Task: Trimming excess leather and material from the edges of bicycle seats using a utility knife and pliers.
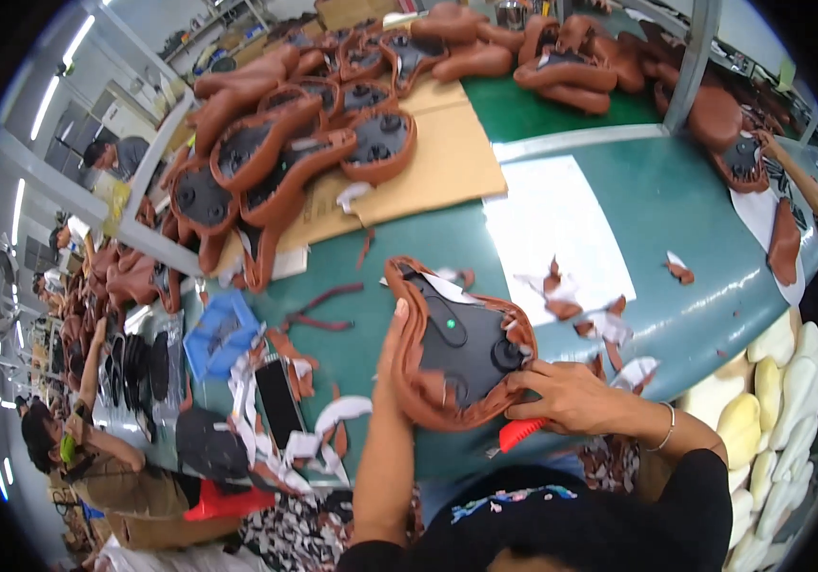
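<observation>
A seat [447, 338] with a brown leather-like cover lies underside up in front of me, its black base and round black mount showing. My left hand [395, 334] grips its left side, thumb along the edge and the other fingers hidden beneath. My right hand [561, 396] is closed at the lower right rim, fingertips pressed on the cover's folded edge. A red knife handle [520, 435] sticks out below those right fingers; its blade cannot be seen. Brown and white trimmings [609, 327] lie on the green table [685, 276] right of the seat.
Dark red pliers [325, 307], a blue tray [222, 334] and a black phone-like slab [279, 402] lie to the left among scraps. Finished-looking brown seats [275, 153] pile up on cardboard [447, 153] behind. White paper [556, 224] lies ahead. Another person's arm [804, 181] reaches in at right.
</observation>
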